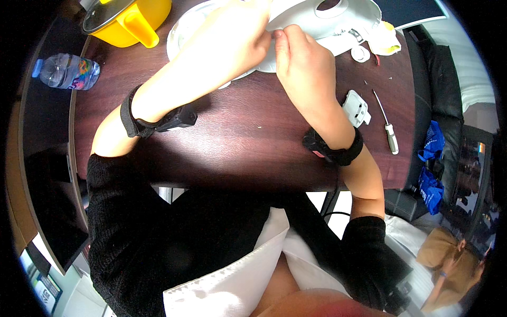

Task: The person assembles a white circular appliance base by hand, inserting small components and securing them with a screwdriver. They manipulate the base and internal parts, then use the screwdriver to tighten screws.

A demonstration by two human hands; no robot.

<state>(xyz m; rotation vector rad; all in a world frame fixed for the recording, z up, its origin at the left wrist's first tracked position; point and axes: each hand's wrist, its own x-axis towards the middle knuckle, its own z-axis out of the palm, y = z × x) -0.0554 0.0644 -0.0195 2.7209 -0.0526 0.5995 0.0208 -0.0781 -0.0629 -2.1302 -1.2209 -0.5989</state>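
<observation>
A white plastic casing (296, 18) with a round hole and a curved rim lies at the far side of the table, partly cut off by the upper edge. My left hand (240, 34) reaches over it, fingers curled and largely hidden, so what they hold does not show. Close beside it, my right hand (306, 61) is closed, thumb and bent forefinger pinching the near edge of the casing. A small white plastic part (356, 108) with dark slots lies by my right wrist. Farther right is a screwdriver (391, 134) with a pale grey handle.
A yellow pot (113, 31) with a glass lid stands far left, near a lying water bottle (68, 71). A round white cap (360, 54) and a white-yellow crumpled item (384, 39) lie far right. Black chairs (441, 79) flank the table (237, 142); another person (449, 264) is lower right.
</observation>
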